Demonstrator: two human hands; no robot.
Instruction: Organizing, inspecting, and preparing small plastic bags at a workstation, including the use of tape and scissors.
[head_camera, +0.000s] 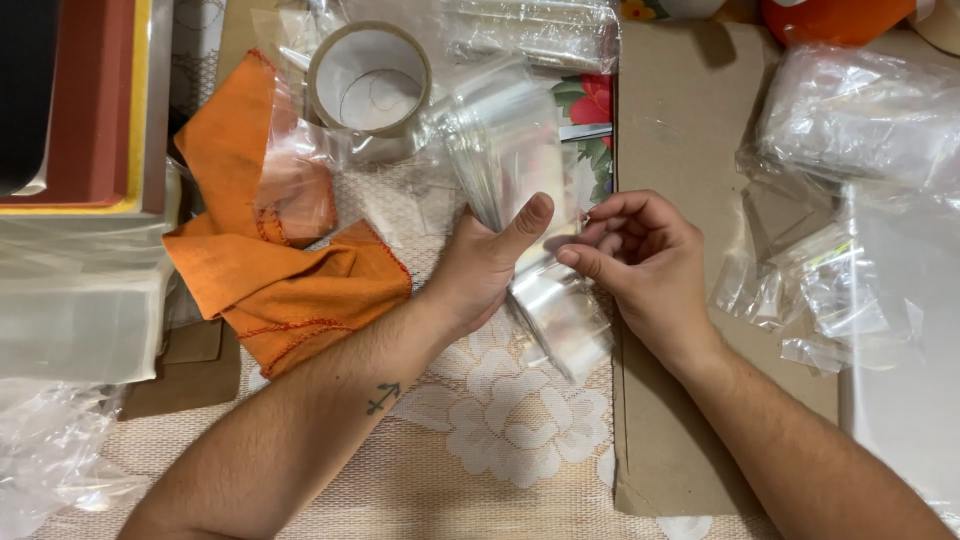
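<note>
Head view looked straight down on a cluttered table covered by a pale lace cloth; the left hand was closed around a stack of clear plastic sleeves, thumb raised along the front of it, so that the stack stood tilted away from the person and its lower end stuck out below the palm; the right hand had its fingers curled, and its thumb and forefinger pinched the edge of the front sleeve just beside the left thumb; both hands met over the left edge of a flat sheet of brown cardboard, which lay to the right of centre; a crumpled orange cloth lay to the left of the left wrist, close by but apart from it; a roll of clear tape stood behind the cloth, near the far end of the stack; more loose clear bags were heaped on the right, well apart from the right hand, and others on the far left; a small dark tattoo showed on the left forearm
</note>
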